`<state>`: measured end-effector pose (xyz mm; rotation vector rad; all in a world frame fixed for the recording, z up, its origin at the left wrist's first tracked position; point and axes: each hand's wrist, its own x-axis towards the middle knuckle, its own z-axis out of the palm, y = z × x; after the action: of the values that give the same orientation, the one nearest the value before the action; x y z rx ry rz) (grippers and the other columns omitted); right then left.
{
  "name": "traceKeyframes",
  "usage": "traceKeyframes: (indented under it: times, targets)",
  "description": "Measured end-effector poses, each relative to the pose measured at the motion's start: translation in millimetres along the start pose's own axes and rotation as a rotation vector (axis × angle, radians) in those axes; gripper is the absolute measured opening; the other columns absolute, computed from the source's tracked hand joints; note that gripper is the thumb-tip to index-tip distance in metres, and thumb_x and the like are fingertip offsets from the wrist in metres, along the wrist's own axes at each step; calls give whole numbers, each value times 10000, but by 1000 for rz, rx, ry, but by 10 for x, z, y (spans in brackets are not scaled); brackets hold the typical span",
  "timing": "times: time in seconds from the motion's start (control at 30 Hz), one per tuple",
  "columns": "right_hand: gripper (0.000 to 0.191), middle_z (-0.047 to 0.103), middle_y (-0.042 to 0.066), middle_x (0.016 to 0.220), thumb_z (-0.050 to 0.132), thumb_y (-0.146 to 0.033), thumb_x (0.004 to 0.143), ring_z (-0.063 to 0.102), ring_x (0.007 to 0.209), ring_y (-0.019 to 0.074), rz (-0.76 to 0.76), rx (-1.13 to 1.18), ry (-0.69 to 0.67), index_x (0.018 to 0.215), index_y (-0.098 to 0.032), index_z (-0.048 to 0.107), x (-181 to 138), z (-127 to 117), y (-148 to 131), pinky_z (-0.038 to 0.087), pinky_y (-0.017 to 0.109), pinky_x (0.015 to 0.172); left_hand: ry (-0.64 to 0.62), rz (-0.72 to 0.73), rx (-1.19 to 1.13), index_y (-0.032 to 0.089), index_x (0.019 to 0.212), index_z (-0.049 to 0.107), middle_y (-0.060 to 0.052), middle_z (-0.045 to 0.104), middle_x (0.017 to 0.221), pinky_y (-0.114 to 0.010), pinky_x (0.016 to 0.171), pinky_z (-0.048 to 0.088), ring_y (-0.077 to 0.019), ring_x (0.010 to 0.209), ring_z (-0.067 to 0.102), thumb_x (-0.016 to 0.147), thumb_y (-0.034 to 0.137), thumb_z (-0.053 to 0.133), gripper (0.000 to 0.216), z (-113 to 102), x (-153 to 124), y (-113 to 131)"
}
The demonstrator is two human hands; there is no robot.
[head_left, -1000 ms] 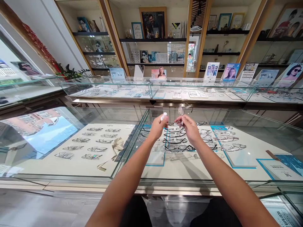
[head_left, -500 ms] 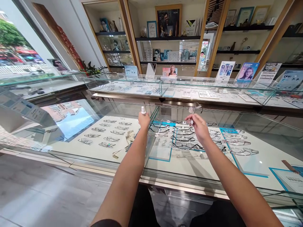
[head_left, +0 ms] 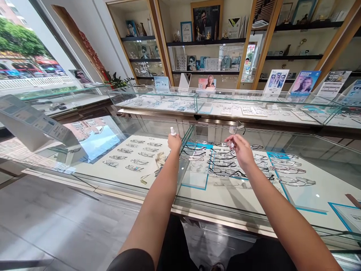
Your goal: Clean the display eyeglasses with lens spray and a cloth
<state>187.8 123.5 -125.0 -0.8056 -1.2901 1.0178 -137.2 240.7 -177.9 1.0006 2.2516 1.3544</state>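
Note:
My left hand (head_left: pixel 174 143) is closed round a small white spray bottle (head_left: pixel 172 131), held upright over the glass counter (head_left: pixel 158 188). My right hand (head_left: pixel 240 149) pinches a pair of thin-framed glasses (head_left: pixel 234 131) by one arm and holds them up above the counter. Both arms reach forward over the display case. Under the glass lie several rows of spectacle frames (head_left: pixel 222 165) on white and blue trays. A folded beige cloth (head_left: pixel 160 160) lies on the glass near my left hand.
A second glass showcase (head_left: pixel 225 105) runs behind the first, with leaflets and stands (head_left: pixel 278 81) on it. Wall shelves (head_left: pixel 203 41) with framed pictures stand at the back. A window and a sloped sign (head_left: pixel 34 124) are on the left; grey floor lies below.
My hands have moved apart; the left hand with the bottle went left. The view has swung to the left, showing more of the window and floor.

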Motion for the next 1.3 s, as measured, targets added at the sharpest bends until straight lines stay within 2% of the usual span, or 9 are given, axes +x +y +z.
traceKeyframes:
  times: [0.1,0.23,0.33,0.47,0.57,0.73,1.0,1.13,1.3]
  targets:
    - [292,769,76,972,610,-511,973,611,788,202,-1,-3,2,896,-251,717,-3,0,-15,486,332,672,25,12,-9,158,1414,581,-190,687,1403,-522,1151,472,-329,1348,637,1016,368,673,460,-29,-90,77]
    - [253,755,68,936,644,-477,962,601,777,198,-11,51,18,885,-254,733,-6,-10,-32,459,328,660,130,39,-6,91,1616,314,-306,385,1688,-585,1246,354,-410,1588,379,965,482,705,854,-140,-283,257]
    - [237,751,66,930,656,-467,956,595,773,200,0,69,15,886,-257,741,-7,-19,-34,450,331,653,187,131,16,127,1656,240,-259,292,1750,-553,1293,303,-364,1641,286,979,435,662,855,-369,-439,328]
    - [244,755,70,943,649,-474,963,601,786,208,0,52,8,888,-259,738,-9,-19,-33,454,338,657,43,419,387,224,1573,424,-205,425,1663,-546,1231,389,-375,1538,446,983,356,629,638,-875,-536,177]
    - [243,757,67,951,646,-462,973,601,796,205,-10,54,-2,892,-256,747,-7,-12,-37,447,336,663,-144,322,603,229,1393,586,-219,563,1506,-522,1097,504,-409,1364,612,918,293,698,492,-1230,-484,-40]
    - [242,748,53,946,640,-427,985,560,791,185,-25,93,-13,873,-250,761,-16,7,-64,418,326,690,-241,172,673,224,1000,649,-167,752,1115,-472,955,546,-424,1164,699,655,153,848,404,-1556,-337,-299]
    - [290,734,41,957,604,-421,1014,531,807,176,-40,58,-52,862,-245,778,-39,27,-80,398,319,707,-383,116,361,221,794,559,-66,651,688,-329,631,467,-279,716,669,710,297,703,183,-1881,-330,-392]
    - [281,737,40,951,611,-404,1011,526,811,178,-39,74,-63,853,-246,781,-47,40,-90,393,321,711,-491,93,139,216,910,539,-37,643,706,-306,591,479,-232,637,661,781,387,595,222,-1898,-474,-301]
    - [289,734,44,944,606,-408,1011,524,816,181,-37,61,-64,855,-241,783,-49,38,-87,389,321,711,-662,247,-159,207,1050,578,2,661,834,-273,636,489,-171,684,627,709,380,761,424,-1779,-831,21]
